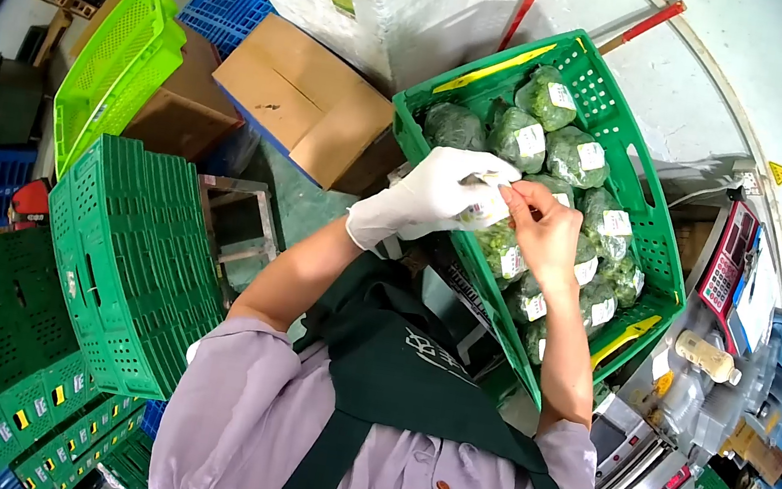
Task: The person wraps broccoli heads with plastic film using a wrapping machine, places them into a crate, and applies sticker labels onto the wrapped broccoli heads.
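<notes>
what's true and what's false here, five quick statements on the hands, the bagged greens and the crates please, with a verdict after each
1. The left hand wears a white glove. True.
2. Both hands are gloved. False: the right hand is bare.
3. Bagged greens with white labels lie in the crate by the hands. True.
4. That crate is red. False: it is green.
5. A stack of green crates stands on the person's left. True.
</notes>
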`<move>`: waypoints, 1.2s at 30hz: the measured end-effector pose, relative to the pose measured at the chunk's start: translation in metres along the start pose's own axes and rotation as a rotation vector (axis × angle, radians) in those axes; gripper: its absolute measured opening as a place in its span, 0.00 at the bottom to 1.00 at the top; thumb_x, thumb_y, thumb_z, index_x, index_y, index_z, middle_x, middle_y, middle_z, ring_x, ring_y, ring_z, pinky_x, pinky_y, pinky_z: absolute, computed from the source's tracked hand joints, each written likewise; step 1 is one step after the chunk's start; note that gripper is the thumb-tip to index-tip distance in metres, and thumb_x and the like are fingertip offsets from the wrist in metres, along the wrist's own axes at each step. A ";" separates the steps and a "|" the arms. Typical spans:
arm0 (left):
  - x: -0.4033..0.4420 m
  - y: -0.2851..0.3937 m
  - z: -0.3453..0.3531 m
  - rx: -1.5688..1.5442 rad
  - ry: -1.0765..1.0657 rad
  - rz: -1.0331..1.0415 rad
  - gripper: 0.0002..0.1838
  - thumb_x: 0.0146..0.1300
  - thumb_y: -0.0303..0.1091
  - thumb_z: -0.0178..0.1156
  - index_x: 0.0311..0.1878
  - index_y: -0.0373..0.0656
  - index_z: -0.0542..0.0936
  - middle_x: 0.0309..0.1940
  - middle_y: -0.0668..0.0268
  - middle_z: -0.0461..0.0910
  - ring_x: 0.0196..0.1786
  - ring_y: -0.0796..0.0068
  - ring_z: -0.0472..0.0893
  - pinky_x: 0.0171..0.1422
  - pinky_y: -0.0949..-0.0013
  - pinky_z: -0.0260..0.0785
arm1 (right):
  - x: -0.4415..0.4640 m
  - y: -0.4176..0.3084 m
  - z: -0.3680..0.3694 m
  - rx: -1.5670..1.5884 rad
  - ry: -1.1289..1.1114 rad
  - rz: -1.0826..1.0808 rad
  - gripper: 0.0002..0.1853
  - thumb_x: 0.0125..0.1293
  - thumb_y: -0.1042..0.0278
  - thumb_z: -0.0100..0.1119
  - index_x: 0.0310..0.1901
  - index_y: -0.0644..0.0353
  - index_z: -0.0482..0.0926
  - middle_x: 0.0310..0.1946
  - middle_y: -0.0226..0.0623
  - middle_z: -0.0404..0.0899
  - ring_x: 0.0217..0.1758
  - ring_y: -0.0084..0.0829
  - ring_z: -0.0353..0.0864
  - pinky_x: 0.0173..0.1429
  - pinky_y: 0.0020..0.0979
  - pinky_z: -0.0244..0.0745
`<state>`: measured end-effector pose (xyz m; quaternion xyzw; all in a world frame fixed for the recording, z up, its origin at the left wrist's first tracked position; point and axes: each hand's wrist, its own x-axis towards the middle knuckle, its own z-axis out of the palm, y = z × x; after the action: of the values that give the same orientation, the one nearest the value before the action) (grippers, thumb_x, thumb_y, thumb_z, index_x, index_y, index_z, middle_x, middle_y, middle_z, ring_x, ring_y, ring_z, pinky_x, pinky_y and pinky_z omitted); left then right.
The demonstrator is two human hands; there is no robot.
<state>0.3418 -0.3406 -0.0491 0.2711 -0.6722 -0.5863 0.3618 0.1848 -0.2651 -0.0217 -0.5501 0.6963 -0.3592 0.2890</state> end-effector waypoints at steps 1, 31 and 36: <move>0.000 0.002 -0.001 -0.029 -0.053 -0.103 0.12 0.53 0.32 0.63 0.38 0.36 0.80 0.26 0.63 0.79 0.31 0.81 0.77 0.36 0.75 0.69 | -0.001 0.003 0.003 -0.067 0.073 -0.116 0.09 0.60 0.67 0.62 0.35 0.65 0.81 0.19 0.36 0.80 0.19 0.18 0.77 0.25 0.25 0.71; 0.018 0.003 -0.122 -0.507 0.692 -0.498 0.13 0.63 0.33 0.57 0.45 0.32 0.77 0.35 0.65 0.80 0.34 0.79 0.79 0.38 0.76 0.70 | 0.110 0.125 0.173 -0.577 0.087 -0.395 0.36 0.56 0.50 0.61 0.57 0.71 0.65 0.58 0.53 0.65 0.63 0.50 0.60 0.64 0.47 0.58; 0.069 -0.018 -0.144 -0.753 0.539 -0.520 0.14 0.65 0.34 0.55 0.47 0.34 0.76 0.37 0.62 0.81 0.36 0.72 0.81 0.39 0.69 0.75 | 0.111 0.115 0.162 -0.521 -0.014 -0.280 0.35 0.58 0.46 0.58 0.59 0.66 0.65 0.61 0.53 0.63 0.67 0.49 0.57 0.67 0.48 0.54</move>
<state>0.4157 -0.4833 -0.0481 0.4212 -0.2088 -0.7670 0.4367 0.2248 -0.3871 -0.2095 -0.6990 0.6804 -0.2007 0.0906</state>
